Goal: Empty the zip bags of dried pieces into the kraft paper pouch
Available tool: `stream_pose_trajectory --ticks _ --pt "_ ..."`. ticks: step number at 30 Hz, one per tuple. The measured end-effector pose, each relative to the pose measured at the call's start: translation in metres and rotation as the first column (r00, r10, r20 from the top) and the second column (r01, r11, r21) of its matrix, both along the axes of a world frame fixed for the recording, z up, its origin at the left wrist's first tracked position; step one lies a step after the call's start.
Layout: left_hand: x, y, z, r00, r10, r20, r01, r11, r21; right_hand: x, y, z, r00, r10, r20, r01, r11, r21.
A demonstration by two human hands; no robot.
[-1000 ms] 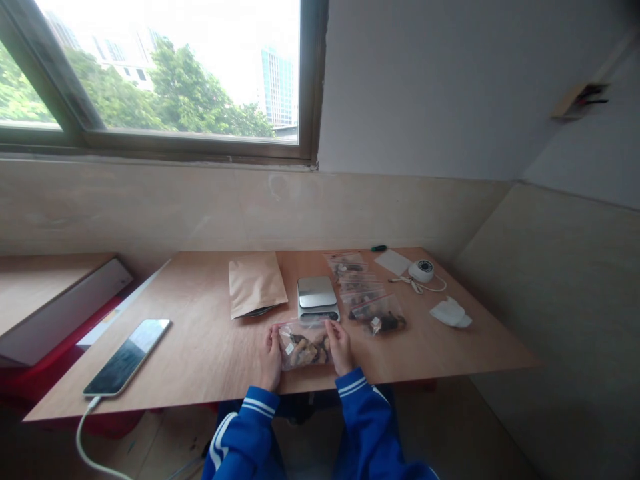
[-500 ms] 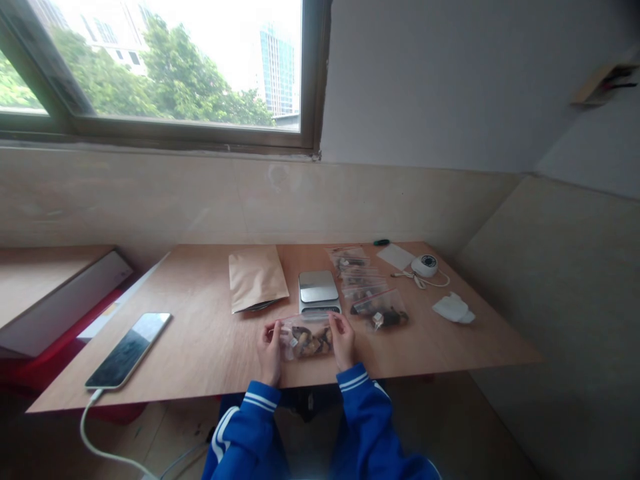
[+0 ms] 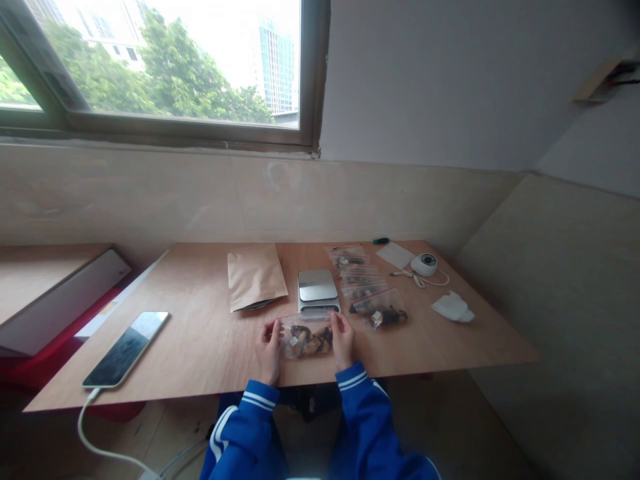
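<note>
Between my two hands is a clear zip bag (image 3: 309,339) with brown and dark dried pieces and a small white packet inside. My left hand (image 3: 269,348) pinches its upper left corner, and my right hand (image 3: 343,340) pinches the upper right corner. Just behind the bag stands a small digital scale (image 3: 318,285) with a bare metal plate. To the right, several filled zip bags (image 3: 361,275) overlap in a row. The nearest zip bag (image 3: 383,312) holds dark pieces and a white packet.
A brown paper pouch (image 3: 256,277) lies left of the scale. A phone (image 3: 127,350) with a charging cable is at the left edge. On the right are a white camera (image 3: 425,265) with its cord, a crumpled white tissue (image 3: 453,307), a white card (image 3: 395,255) and a green-handled tool (image 3: 381,241).
Both hands keep their pinch on the bag's top corners and have hardly moved. The pieces inside look slightly shifted. The whole view has tilted a little.
</note>
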State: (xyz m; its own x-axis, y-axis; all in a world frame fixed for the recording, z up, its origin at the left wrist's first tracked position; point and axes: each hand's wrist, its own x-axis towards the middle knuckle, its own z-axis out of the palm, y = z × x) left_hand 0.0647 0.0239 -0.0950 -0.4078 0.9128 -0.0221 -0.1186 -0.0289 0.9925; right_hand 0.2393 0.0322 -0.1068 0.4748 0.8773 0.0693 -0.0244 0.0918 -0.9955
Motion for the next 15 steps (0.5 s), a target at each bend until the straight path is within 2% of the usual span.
stream_pose_trajectory --ticks 5,15 --pt "0.0003 -0.0013 0.0042 0.994 0.043 -0.104 -0.044 0.999 -0.009 -0.0012 0.0005 -0.001 1.0 0.0 -0.009 0.0 1.0 0.026" --pt "0.0031 -0.0031 0.0096 0.988 0.091 -0.122 -0.091 0.996 0.001 -0.0016 -0.0016 0.0024 1.0 -0.005 0.026 0.004 1.0 0.03"
